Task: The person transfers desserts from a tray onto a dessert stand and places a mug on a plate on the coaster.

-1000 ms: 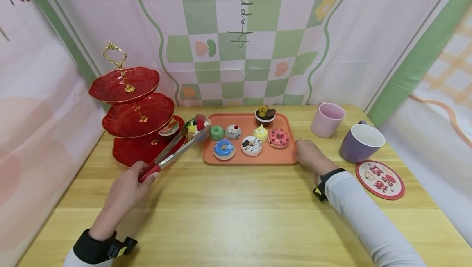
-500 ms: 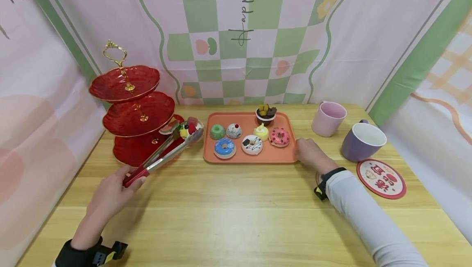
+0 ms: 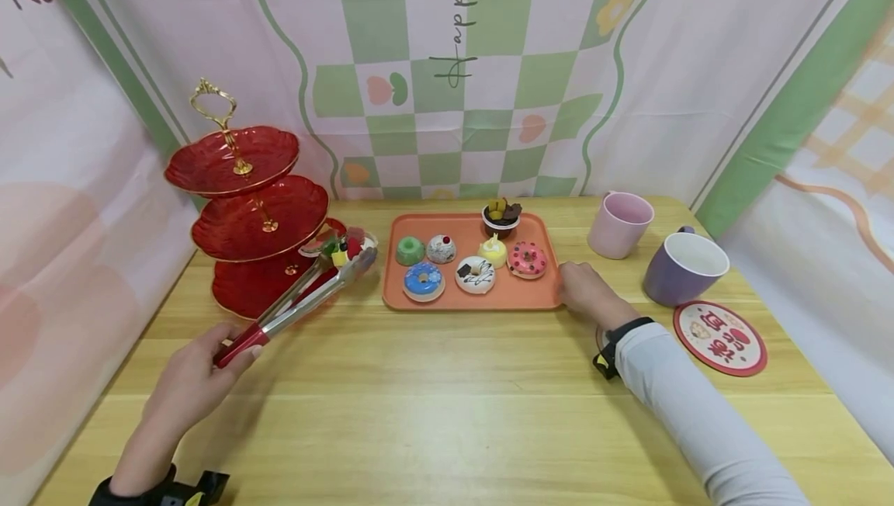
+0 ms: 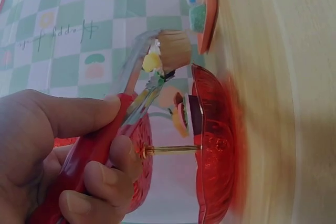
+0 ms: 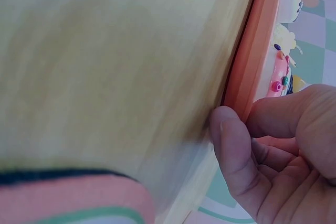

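My left hand point(image 3: 192, 382) grips the red handles of metal tongs point(image 3: 240, 344). Between the tong tips is a small cupcake point(image 4: 176, 50) topped with fruit and cream, tilted on its side in the left wrist view. It hangs near the right edge of the lowest plate of a red three-tier stand point(image 3: 246, 285). Another fruit-topped cupcake point(image 4: 194, 115), in a dark cup, sits on that lowest plate. My right hand point(image 3: 594, 294) pinches the right edge of an orange tray point(image 3: 527, 298) between thumb and fingers, as the right wrist view shows.
Several toy sweets stand on the tray, among them a blue donut point(image 3: 423, 281), a pink donut point(image 3: 527, 259) and a chocolate cupcake point(image 3: 500, 219). To the right are a pink mug point(image 3: 620, 225), a purple mug point(image 3: 680, 273) and a round coaster point(image 3: 720, 338). A checked cloth point(image 3: 433, 87) hangs behind.
My left hand has drawn back left and toward me, carrying the cupcake in the tongs from the tray's left edge to the stand's lowest plate. My right hand has stayed on the tray.
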A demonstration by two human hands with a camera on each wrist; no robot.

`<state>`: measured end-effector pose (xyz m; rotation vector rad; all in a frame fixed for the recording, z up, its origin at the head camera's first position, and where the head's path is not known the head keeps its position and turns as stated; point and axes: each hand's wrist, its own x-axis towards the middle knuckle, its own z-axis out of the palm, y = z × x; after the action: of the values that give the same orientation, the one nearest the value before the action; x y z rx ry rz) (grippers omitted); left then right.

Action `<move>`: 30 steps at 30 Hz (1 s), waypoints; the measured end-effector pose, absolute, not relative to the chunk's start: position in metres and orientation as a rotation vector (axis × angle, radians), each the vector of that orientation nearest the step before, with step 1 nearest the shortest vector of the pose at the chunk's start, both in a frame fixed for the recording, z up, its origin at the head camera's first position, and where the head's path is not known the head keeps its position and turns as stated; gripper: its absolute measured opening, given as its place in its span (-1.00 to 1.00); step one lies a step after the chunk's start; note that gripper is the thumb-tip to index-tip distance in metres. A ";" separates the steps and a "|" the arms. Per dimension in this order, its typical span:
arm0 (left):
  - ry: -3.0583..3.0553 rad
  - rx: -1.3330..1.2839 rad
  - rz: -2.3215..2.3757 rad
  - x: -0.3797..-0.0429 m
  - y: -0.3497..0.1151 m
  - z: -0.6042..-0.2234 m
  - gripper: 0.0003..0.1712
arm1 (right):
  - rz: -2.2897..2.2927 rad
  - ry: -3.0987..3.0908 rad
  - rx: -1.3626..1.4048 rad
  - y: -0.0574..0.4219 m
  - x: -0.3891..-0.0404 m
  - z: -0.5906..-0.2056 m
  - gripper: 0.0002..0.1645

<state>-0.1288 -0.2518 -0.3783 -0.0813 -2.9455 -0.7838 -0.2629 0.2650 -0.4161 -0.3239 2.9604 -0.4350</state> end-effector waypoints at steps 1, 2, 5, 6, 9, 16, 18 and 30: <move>-2.937 -0.081 -0.780 -0.128 -0.252 -0.378 -0.65 | -0.435 2.959 -0.324 0.265 -0.263 -0.416 -0.93; -2.928 -0.080 -0.776 -0.126 -0.253 -0.378 -0.65 | -0.435 2.956 -0.319 0.265 -0.263 -0.417 -0.93; -2.903 -0.076 -0.758 -0.122 -0.258 -0.377 -0.67 | -0.439 2.955 -0.323 0.265 -0.264 -0.417 -0.93; -2.895 -0.075 -0.749 -0.121 -0.259 -0.377 -0.68 | -0.440 2.959 -0.325 0.265 -0.264 -0.417 -0.93; -2.874 -0.073 -0.737 -0.117 -0.264 -0.378 -0.69 | -0.436 2.971 -0.326 0.265 -0.263 -0.418 -0.94; -2.879 -0.001 -0.677 -0.106 -0.276 -0.379 -0.67 | -0.444 2.929 -0.272 0.265 -0.263 -0.416 -0.95; -2.898 0.028 -0.679 -0.104 -0.281 -0.379 -0.66 | -0.434 2.925 -0.261 0.265 -0.263 -0.416 -0.95; -2.967 0.121 -0.678 -0.094 -0.304 -0.381 -0.60 | -0.428 2.920 -0.263 0.263 -0.263 -0.416 -0.95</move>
<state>-0.0942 -0.3039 -0.3811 0.1211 -2.9672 -0.6776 -0.2632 0.2630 -0.4155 -0.2628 2.9202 -0.4278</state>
